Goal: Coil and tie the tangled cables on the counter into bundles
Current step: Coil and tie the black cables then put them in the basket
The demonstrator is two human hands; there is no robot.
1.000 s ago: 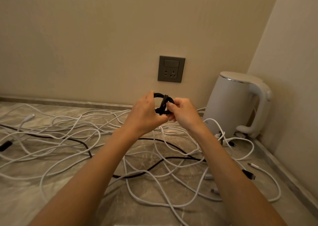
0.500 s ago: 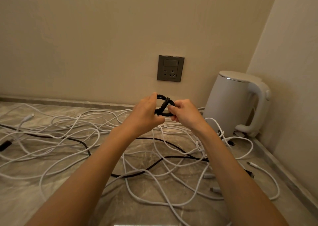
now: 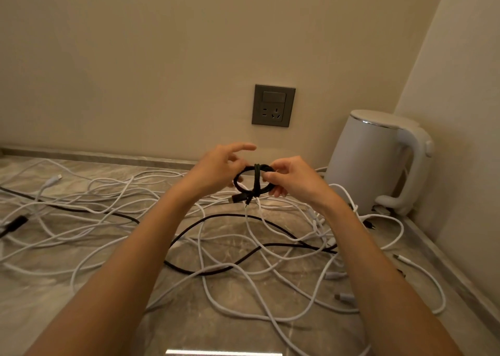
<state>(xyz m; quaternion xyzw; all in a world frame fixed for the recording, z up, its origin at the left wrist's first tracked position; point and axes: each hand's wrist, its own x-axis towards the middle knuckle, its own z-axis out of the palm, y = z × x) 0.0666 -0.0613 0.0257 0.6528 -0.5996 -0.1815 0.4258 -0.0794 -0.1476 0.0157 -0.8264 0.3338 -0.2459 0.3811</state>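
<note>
bench note, head view. you hold a small black cable coil (image 3: 244,170) in the air between both hands, above the counter (image 3: 81,315) and in front of the wall just below the wall socket (image 3: 273,105). a band of the same cable crosses the coil's middle top to bottom, and a plug end sticks out at its lower left. your right hand (image 3: 293,178) pinches the coil's right side with thumb and forefinger beside that band, remaining fingers curled under. your left hand (image 3: 216,167) is partly spread: forefinger straight out above the coil, other fingers bent at the coil's left edge; cannot tell if they grip it or only touch. below, white cables (image 3: 52,180) lie tangled over the counter, with a loose black cable (image 3: 230,215) running through them. a white kettle (image 3: 370,160) stands in the right corner, near your right hand.
</note>
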